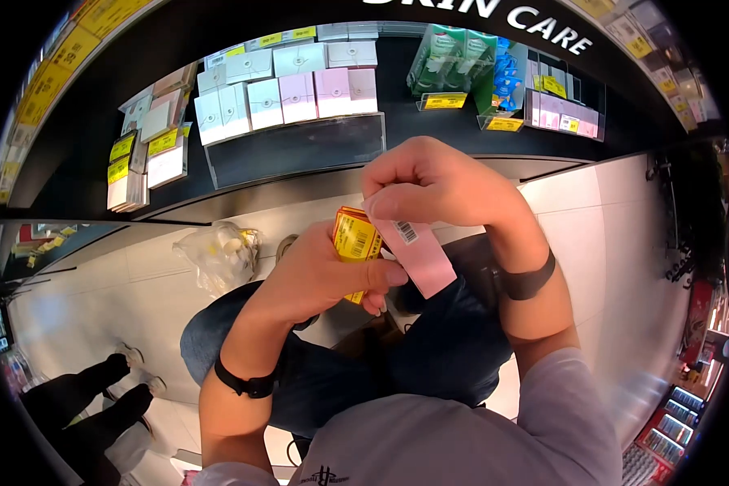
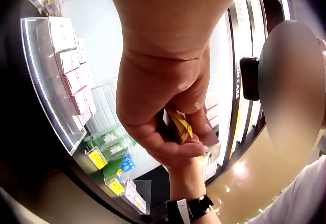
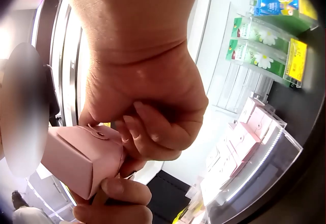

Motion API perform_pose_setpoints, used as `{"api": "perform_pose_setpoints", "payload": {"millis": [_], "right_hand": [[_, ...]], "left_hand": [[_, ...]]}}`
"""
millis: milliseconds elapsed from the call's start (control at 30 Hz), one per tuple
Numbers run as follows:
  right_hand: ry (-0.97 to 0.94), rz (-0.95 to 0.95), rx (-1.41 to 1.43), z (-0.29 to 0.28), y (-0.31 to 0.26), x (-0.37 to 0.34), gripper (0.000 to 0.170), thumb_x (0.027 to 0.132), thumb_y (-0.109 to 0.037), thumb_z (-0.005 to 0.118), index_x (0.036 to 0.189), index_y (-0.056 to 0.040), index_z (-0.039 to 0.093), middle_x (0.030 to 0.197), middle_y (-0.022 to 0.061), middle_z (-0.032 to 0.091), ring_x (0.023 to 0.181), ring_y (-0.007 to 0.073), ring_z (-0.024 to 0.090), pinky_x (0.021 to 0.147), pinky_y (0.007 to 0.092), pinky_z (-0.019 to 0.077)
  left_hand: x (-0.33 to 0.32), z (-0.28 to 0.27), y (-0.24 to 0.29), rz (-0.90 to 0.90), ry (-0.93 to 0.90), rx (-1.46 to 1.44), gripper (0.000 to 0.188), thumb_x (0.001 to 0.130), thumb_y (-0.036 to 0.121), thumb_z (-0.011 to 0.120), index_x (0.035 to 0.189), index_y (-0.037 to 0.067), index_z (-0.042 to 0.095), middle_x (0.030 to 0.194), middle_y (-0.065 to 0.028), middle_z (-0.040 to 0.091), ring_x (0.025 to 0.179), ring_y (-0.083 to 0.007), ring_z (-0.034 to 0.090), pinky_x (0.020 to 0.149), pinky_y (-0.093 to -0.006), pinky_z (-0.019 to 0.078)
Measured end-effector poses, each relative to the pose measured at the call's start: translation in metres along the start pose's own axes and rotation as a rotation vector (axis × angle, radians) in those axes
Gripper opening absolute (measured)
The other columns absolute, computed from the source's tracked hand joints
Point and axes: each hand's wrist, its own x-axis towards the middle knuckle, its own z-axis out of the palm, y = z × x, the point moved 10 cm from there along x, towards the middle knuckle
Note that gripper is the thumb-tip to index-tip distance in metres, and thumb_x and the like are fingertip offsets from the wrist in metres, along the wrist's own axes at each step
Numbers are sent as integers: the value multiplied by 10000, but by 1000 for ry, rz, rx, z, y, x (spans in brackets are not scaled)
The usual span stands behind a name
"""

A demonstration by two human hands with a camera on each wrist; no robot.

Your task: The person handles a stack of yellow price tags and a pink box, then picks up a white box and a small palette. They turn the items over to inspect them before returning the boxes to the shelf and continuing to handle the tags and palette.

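Observation:
In the head view my left hand (image 1: 312,271) grips a small stack of yellow price tags (image 1: 355,237) with barcodes. Its thumb tip lies at the edge of a small pink box (image 1: 429,263). My right hand (image 1: 437,186) pinches the upper end of that box, which is tilted and bears a white barcode label (image 1: 406,232). The right wrist view shows the pink box (image 3: 71,155) with a folded flap and a round button closure, and left fingertips (image 3: 119,191) at its lower edge. A yellow tag (image 2: 181,124) shows between the left fingers in the left wrist view.
A shelf ahead carries white and pink boxes (image 1: 300,97) behind a clear acrylic lip (image 1: 300,154). Green packs (image 1: 454,61) stand to the right. On the floor at left lies a clear plastic bag (image 1: 219,255). Another person's legs (image 1: 81,405) are at lower left.

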Motion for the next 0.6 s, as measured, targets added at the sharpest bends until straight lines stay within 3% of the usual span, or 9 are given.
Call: {"api": "perform_pose_setpoints", "payload": {"millis": [67,600], "right_hand": [[-128,28,-74,9,3,-2,204,840,-174,602,741,4,596,598,-25,504,560,38,430,501,225,333],[-147,43,-25,13,6,-5,278,842,-252,673,699,-21,614,557,-58,452,528,24,393,469,235,295]], "left_hand": [[1,3,-3,-14,-8,-9,249,807,93,769,997,24,623,790,-28,643,614,-110,623,569,-243,515],[2,3,-4,59,-54,-20,217,844,93,742,1003,22,613,785,-43,644,619,-131,634,565,-257,525]]}}
